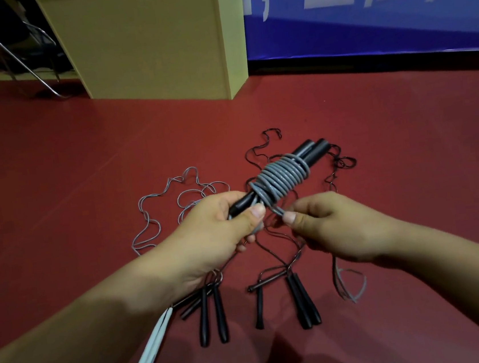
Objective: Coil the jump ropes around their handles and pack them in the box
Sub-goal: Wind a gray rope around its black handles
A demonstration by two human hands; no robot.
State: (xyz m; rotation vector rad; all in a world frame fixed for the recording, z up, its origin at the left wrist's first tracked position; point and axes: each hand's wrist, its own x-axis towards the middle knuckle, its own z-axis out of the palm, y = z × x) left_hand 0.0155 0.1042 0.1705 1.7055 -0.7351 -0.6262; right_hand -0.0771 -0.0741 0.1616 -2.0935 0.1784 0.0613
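Nearest the person, white handles [155, 344] and black handles [211, 315] lie on the red floor [53, 178], with loose grey cord [157, 208] beyond. Both forearms reach forward above them. The left hand [209, 238] grips paired black handles wound with grey rope [280, 179]; the right hand [329, 224] pinches the rope's end just beside it. Farther off stand a yellow cabinet [150, 42] and a blue banner [376, 1].
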